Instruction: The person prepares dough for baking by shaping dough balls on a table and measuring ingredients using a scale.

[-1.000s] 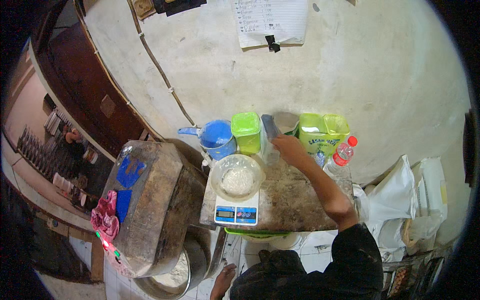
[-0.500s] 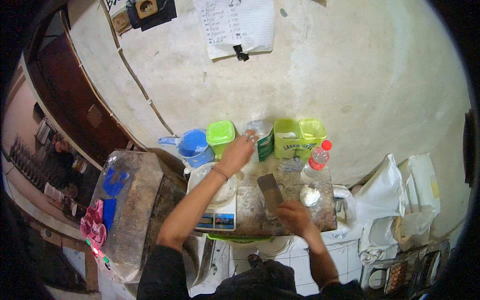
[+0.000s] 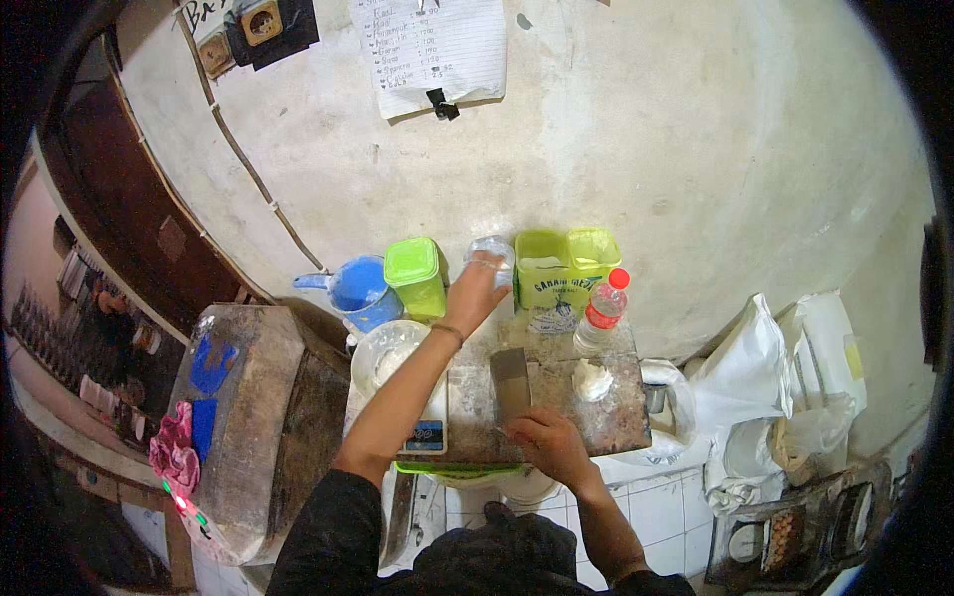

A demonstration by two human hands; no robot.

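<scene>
My left hand [image 3: 479, 284] is closed on the top of a silvery plastic packet [image 3: 487, 248] at the back of the small table [image 3: 467, 412]; most of the packet is hidden behind the hand. On its left stands a green lidded tub [image 3: 415, 278], on its right a yellow-green two-part container [image 3: 542, 248]. Near the front edge, my right hand [image 3: 552, 444] has its fingers closed at the near end of a flat grey-brown rectangular piece [image 3: 513, 385], whose kind I cannot make out. Under my left forearm, a bowl of white powder [image 3: 393, 363] sits on a white scale [image 3: 433, 417].
A blue measuring jug [image 3: 363, 288] stands at the back left. A red-capped bottle [image 3: 601, 316] and a white lump [image 3: 593, 379] are on the right. White sacks [image 3: 740, 368] lean by the wall. At left is a worn box-like surface [image 3: 248, 368] with a pink cloth [image 3: 175, 447].
The whole view has shifted slightly. My left hand has moved a little right over the packet, and its green part no longer shows. My right hand stays at the flat piece's near end.
</scene>
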